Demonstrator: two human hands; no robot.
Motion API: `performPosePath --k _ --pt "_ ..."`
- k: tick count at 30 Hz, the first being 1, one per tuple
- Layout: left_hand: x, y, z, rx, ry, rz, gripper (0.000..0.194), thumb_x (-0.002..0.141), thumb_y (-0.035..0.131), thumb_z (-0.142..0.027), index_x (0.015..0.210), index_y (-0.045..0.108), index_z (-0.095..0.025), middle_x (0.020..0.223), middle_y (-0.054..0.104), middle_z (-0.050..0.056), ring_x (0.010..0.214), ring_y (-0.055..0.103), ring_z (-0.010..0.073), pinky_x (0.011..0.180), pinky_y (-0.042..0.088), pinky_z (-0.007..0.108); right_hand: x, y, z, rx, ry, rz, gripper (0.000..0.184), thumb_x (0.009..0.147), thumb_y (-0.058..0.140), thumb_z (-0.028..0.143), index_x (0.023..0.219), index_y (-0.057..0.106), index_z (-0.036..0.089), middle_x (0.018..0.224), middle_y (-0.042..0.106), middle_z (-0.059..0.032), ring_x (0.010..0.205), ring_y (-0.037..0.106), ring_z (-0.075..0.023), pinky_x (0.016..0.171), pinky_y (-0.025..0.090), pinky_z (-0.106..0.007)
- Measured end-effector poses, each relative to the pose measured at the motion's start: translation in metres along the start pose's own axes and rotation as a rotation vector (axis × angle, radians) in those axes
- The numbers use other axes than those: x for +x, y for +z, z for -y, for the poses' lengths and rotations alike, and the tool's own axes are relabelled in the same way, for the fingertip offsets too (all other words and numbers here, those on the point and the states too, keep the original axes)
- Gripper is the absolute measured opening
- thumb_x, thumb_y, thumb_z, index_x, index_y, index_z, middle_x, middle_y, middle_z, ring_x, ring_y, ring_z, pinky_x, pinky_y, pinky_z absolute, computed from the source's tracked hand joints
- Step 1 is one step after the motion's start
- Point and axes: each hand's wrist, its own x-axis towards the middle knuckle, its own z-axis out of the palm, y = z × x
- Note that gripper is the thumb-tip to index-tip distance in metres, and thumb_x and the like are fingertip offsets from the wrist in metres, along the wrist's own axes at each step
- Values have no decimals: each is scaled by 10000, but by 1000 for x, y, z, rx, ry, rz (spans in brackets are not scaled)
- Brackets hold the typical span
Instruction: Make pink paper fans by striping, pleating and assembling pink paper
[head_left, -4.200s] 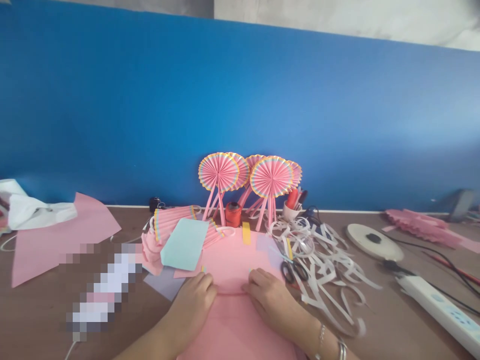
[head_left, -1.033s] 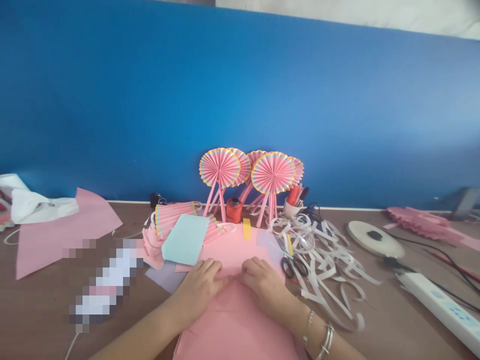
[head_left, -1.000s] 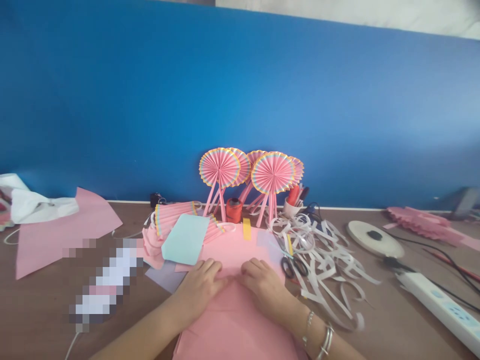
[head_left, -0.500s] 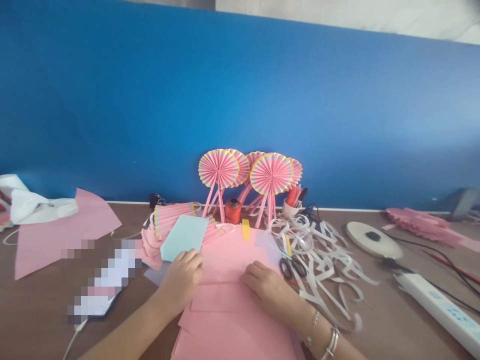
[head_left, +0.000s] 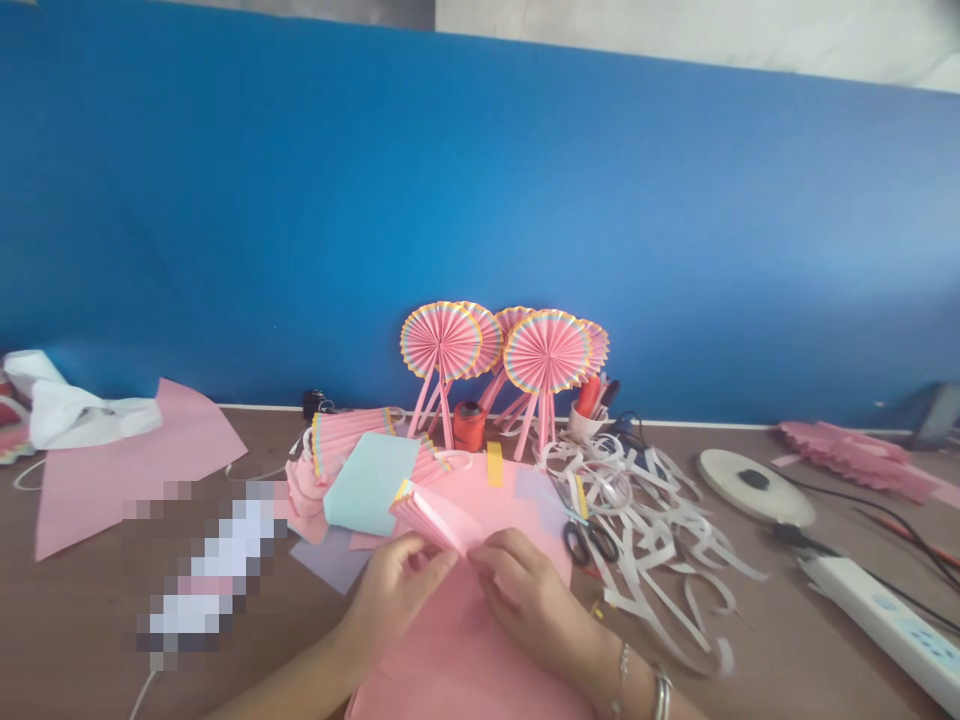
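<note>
Between my two hands is a pink pleated paper strip (head_left: pixel 436 517) with a yellow and pale blue edge, raised over the pink sheets (head_left: pixel 469 650). My left hand (head_left: pixel 397 585) pinches its near part between thumb and fingers. From the other side, the curled fingers of my right hand (head_left: pixel 517 580) close on its right end; the exact fingertip contact is partly hidden. Just beyond my left hand lies a light blue sheet (head_left: pixel 371 480), beside more pleated pink paper (head_left: pixel 349 440). Dark-handled scissors (head_left: pixel 591 543) rest to the right of my right hand.
Round pink paper fans (head_left: pixel 547 352) stand at the back near a red spool (head_left: pixel 469 427) and a pen cup (head_left: pixel 585 422). Curled white strips (head_left: pixel 660 550) heap on the right, before a power strip (head_left: pixel 885 615). Large pink paper (head_left: pixel 135 470) lies left.
Both hands have come closer together and lifted off the flat sheets. The pleated pink strip now stands up between them, where before they pressed down on the paper.
</note>
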Motion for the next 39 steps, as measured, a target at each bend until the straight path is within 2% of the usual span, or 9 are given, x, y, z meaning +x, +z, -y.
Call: performPosePath --k 3,5,9,12,15,19,22,26,39 --pt "0 3 5 95 14 -128 355 867 472 -417 655 605 -166 612 595 -1 611 539 156 583 414 246 0 -1 5 -113 -104 52 308 856 424 71 1121 533 185 911 590 -84 841 563 -184 687 519 -298" --pt "1 -2 8 227 173 -210 325 896 422 -332 687 612 -170 653 586 11 642 531 160 612 413 261 0 -5 7 -166 -161 25 297 851 442 81 1119 528 177 882 596 -73 791 554 -179 648 507 -293" --pt "5 -15 8 681 596 -321 297 880 363 -129 1021 623 -160 785 566 53 765 507 199 693 383 332 -3 -13 13 -272 -229 -217 278 810 476 17 1043 534 158 866 586 -67 823 536 -175 726 470 -313" --pt "6 -14 6 1000 716 -241 382 855 365 -55 1181 541 -147 767 541 43 733 483 201 675 359 345 -3 -13 17 -412 -262 -287 309 801 533 63 1090 535 171 1022 591 -97 1017 497 -226 868 402 -377" --pt "3 -5 5 1162 699 -72 381 858 395 -38 1207 502 -144 784 537 34 736 477 198 671 356 339 1 -6 14 -477 -200 -160 325 830 509 111 1145 540 181 1126 583 -92 1106 447 -243 922 328 -398" --pt "0 3 4 1194 626 127 224 875 427 -66 1024 569 -154 797 541 40 743 479 206 656 358 339 3 3 2 -466 -129 -17 157 821 491 73 853 602 180 879 607 -53 869 493 -195 780 333 -346" --pt "0 2 6 1160 552 206 210 864 412 -40 814 572 -166 783 544 51 722 476 212 640 359 341 0 4 -6 -504 -70 145 160 804 496 66 725 580 177 735 568 -42 707 452 -179 654 302 -327" --pt "0 -4 11 1103 496 247 232 861 409 -29 766 568 -168 781 559 53 725 484 215 640 369 335 -5 -1 -11 -460 53 273 174 766 484 35 739 587 173 747 566 -48 688 456 -180 624 297 -321" --pt "4 -17 14 705 284 225 257 905 357 -116 862 602 -179 878 610 56 869 554 204 767 440 334 -4 -10 -19 -91 344 206 210 733 431 6 784 549 172 776 568 -34 761 530 -178 681 410 -293"
